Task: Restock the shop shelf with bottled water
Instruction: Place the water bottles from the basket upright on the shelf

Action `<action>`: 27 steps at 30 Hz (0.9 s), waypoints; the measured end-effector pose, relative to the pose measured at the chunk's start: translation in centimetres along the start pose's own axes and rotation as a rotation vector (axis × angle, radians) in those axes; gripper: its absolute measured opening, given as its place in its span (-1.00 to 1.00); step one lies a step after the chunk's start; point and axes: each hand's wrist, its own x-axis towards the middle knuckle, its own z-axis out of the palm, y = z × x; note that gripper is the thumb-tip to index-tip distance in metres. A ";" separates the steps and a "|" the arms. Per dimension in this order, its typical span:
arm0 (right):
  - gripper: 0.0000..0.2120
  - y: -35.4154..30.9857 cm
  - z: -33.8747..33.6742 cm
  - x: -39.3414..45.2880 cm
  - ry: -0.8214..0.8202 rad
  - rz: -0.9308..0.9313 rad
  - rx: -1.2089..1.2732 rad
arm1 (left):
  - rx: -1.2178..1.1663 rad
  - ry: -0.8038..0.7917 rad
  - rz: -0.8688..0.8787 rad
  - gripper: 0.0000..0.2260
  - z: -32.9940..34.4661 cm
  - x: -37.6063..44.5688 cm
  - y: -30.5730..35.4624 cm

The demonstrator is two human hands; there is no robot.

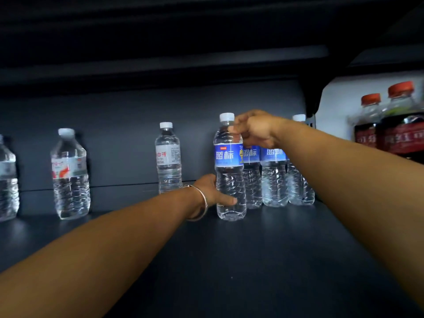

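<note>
A blue-labelled water bottle [229, 171] with a white cap stands upright on the dark shelf [263, 260]. My right hand [253, 129] pinches its neck just below the cap. My left hand [213, 191], with a metal bangle on the wrist, grips its lower body from the left, thumb across the front. Right behind it stand three more blue-labelled bottles [274, 177] in a tight group, partly hidden by my right forearm.
Further left on the shelf stand a white-labelled bottle [168, 157], a red-and-white-labelled bottle [70, 173] and another bottle at the frame edge [6, 180]. Dark drinks with red caps [403, 125] fill the neighbouring bay at the right. A shelf board hangs overhead.
</note>
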 end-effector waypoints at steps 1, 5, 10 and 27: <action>-0.84 0.0 0.0 0.1 -0.018 0.001 -0.006 | 0.002 0.003 -0.004 -0.73 0.0 0.1 0.0; -0.87 0.2 -0.2 0.1 0.009 -0.016 -0.159 | 0.122 0.108 -0.010 -0.70 0.1 0.8 0.1; -0.93 0.1 0.0 -0.4 0.078 -0.050 -0.258 | 0.323 0.259 -0.054 -0.51 0.4 1.8 0.0; -0.84 2.3 -0.3 -2.0 0.003 0.065 -0.579 | 0.526 0.201 -0.057 -0.43 1.1 4.5 0.1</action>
